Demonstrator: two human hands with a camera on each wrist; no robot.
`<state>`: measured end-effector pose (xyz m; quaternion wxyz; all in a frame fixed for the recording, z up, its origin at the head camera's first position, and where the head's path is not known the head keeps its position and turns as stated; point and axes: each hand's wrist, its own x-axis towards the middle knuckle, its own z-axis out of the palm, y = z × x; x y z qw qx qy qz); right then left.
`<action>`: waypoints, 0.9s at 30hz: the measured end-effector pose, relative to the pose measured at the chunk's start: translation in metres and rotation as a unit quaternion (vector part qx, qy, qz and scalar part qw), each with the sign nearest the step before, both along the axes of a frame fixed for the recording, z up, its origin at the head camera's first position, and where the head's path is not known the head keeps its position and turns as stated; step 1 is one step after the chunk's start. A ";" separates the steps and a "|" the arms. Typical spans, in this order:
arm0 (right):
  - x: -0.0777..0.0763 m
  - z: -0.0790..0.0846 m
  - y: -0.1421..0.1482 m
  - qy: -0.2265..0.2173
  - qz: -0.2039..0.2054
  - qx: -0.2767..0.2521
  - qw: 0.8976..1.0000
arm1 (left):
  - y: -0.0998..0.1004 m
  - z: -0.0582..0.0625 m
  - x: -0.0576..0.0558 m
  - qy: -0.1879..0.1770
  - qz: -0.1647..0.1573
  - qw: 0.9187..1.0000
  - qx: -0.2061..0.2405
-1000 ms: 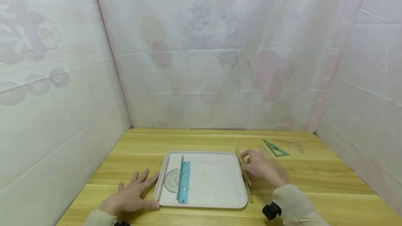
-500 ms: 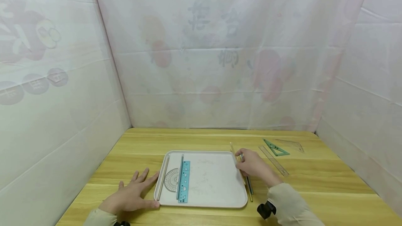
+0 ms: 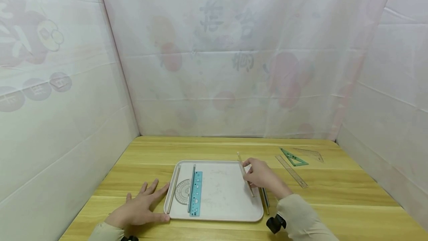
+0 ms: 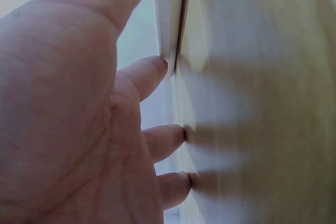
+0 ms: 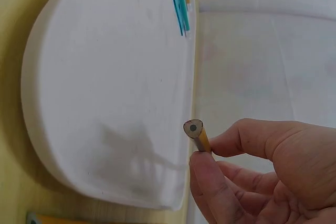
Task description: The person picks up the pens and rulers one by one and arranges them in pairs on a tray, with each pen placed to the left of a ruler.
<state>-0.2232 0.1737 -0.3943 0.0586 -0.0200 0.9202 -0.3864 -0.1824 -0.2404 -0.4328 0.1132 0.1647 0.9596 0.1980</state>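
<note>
My right hand (image 3: pixel 262 177) pinches a yellow pencil (image 3: pixel 241 163) between thumb and fingers over the right side of the white tray (image 3: pixel 227 200). In the right wrist view the flat, unsharpened end of the pencil (image 5: pixel 193 128) faces the camera. My left hand (image 3: pixel 138 208) lies at the tray's left edge with fingers spread. Seen from the left wrist, one fingertip touches the tray's rim (image 4: pixel 169 30) and others reach the table. Along the tray's left side lie a pencil (image 3: pixel 174 190), a clear protractor (image 3: pixel 181 192), a blue pencil (image 3: pixel 192 189) and a light blue ruler (image 3: pixel 197 194).
Just right of the tray, more pencils (image 3: pixel 265 199) lie on the wooden table (image 3: pixel 334 196), partly hidden by my right hand. Farther right are a clear ruler (image 3: pixel 292 172), a green set square (image 3: pixel 291 156) and a clear set square (image 3: pixel 312 154). Cloth walls enclose the table's back and sides.
My right hand has moved left, carrying a pencil from beside the tray to over its right side. The left hand and the things lying in the tray have stayed put.
</note>
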 end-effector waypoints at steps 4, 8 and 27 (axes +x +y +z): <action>-0.001 -0.001 -0.006 0.001 0.000 0.001 1.000 | 0.000 -0.001 -0.001 -0.004 0.001 1.000 -0.001; -0.001 -0.003 -0.012 0.000 0.000 0.003 1.000 | 0.000 -0.001 -0.002 -0.008 0.001 1.000 -0.003; -0.002 -0.007 -0.038 0.000 0.009 0.012 1.000 | 0.000 -0.001 -0.001 0.001 -0.001 1.000 -0.003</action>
